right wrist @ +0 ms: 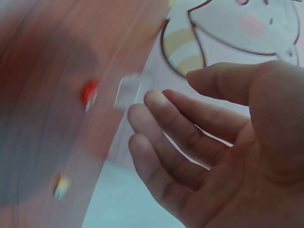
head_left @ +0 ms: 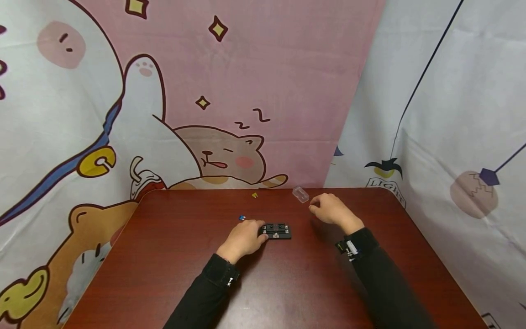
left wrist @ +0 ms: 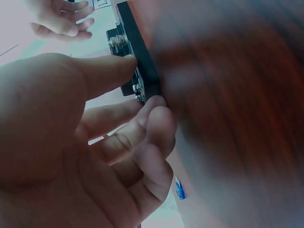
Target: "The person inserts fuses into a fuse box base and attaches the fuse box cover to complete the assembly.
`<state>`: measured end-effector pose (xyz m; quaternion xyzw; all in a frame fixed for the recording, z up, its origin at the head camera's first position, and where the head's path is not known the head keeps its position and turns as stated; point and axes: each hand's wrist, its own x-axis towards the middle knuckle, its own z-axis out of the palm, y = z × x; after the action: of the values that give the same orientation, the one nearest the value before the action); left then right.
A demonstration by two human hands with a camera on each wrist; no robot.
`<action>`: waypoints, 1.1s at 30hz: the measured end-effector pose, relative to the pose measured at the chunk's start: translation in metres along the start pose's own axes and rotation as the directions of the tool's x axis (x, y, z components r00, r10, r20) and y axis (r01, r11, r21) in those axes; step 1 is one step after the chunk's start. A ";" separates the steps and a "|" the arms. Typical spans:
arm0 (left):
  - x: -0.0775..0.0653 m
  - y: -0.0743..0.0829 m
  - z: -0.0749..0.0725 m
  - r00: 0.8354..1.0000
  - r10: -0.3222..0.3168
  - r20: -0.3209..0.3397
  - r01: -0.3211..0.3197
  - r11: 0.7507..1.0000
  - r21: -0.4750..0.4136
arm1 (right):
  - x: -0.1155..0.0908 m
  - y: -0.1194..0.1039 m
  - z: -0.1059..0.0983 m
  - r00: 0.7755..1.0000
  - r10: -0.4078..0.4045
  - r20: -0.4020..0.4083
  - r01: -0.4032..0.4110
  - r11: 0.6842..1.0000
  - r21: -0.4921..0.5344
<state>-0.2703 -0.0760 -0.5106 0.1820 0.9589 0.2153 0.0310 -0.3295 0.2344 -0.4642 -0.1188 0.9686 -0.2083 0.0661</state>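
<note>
My left hand [head_left: 243, 238] grips the left end of a flat black base [head_left: 283, 236] with raised black blocks and shiny metal contacts. In the left wrist view, the thumb presses one long edge of the black base [left wrist: 145, 69], with the other fingers curled at its end. My right hand [head_left: 332, 211] hovers over the far right of the table, fingers loosely bent and nothing between them. A clear plastic box [head_left: 301, 194] lies just beyond its fingertips, by the back edge. The right wrist view shows this clear box [right wrist: 128, 91] past the fingers.
A small blue part [head_left: 242, 218] lies behind my left hand. Farther back is a small yellow part [head_left: 255, 195]. In the right wrist view, a small red part [right wrist: 89, 94] and a blurred yellowish part [right wrist: 61, 186] lie on the table. A printed cloth [head_left: 296, 91] hangs behind.
</note>
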 end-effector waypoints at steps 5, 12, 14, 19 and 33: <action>0.001 -0.001 0.000 1.000 -0.009 -0.002 0.009 1.000 -0.014 | 0.006 0.028 -0.016 0.999 0.030 -0.011 -0.030 0.997 -0.069; 0.004 -0.004 0.002 1.000 -0.007 0.003 0.007 1.000 -0.006 | 0.012 0.065 -0.030 0.994 0.105 0.013 -0.102 0.986 -0.130; 0.005 -0.004 0.004 1.000 -0.007 0.003 0.007 1.000 -0.003 | 0.013 0.072 -0.030 0.991 0.134 0.023 -0.129 0.981 -0.144; 0.004 -0.004 0.005 1.000 -0.014 -0.002 0.014 1.000 -0.005 | 0.015 0.083 -0.025 0.984 0.171 0.057 -0.160 0.976 -0.150; 0.001 -0.002 0.003 1.000 -0.021 0.011 0.021 0.999 -0.024 | 0.014 0.078 -0.018 0.972 0.225 0.063 -0.211 0.961 -0.178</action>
<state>-0.2712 -0.0765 -0.5144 0.1725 0.9580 0.2256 0.0408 -0.3624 0.3068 -0.4816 -0.0249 0.9864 -0.1111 0.1184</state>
